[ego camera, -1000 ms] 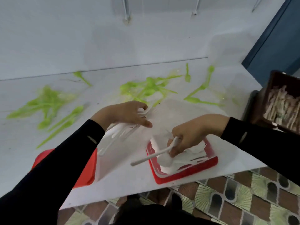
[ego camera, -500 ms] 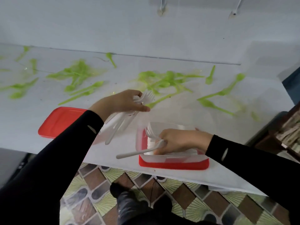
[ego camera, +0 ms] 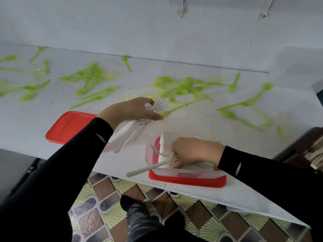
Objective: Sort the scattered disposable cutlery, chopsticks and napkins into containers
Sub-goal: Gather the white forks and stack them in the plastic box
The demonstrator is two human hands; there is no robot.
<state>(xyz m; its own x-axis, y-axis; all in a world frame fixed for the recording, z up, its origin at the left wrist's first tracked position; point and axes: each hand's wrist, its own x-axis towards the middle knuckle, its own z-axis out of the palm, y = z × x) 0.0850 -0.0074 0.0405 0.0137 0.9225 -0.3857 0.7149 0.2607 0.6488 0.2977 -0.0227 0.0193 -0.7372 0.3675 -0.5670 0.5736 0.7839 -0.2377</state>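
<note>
Left hand [ego camera: 132,110] is closed round a bundle of white forks [ego camera: 160,103], tines fanned toward 1 o'clock, handles trailing toward 7 o'clock under the wrist. Right hand [ego camera: 194,152] is curled round the neck of a single white fork [ego camera: 146,169] and sits inside the clear container [ego camera: 148,154], the handle projecting over the wall toward 8 o'clock. The container stands on a red base [ego camera: 188,181] at the near edge of the table [ego camera: 201,119], with white napkins [ego camera: 166,138] folded against its far wall. A loose red lid [ego camera: 70,126] lies flat at 9 o'clock of the container, well apart from it. Green spoons [ego camera: 183,86] lie scattered from 10 to 2 o'clock along the far side, unsorted. Assessment: the white forks are light, thin and stiff, with smooth, likely slippery handles; a bundle will splay and shed pieces if held loosely, so it is best gripped across the necks just below the tines, as the left hand has it. Tines may snap if forced. The napkins are soft and would crush under the cutlery. Contents of the dark box at 3 o'clock are too blurred to identify
</note>
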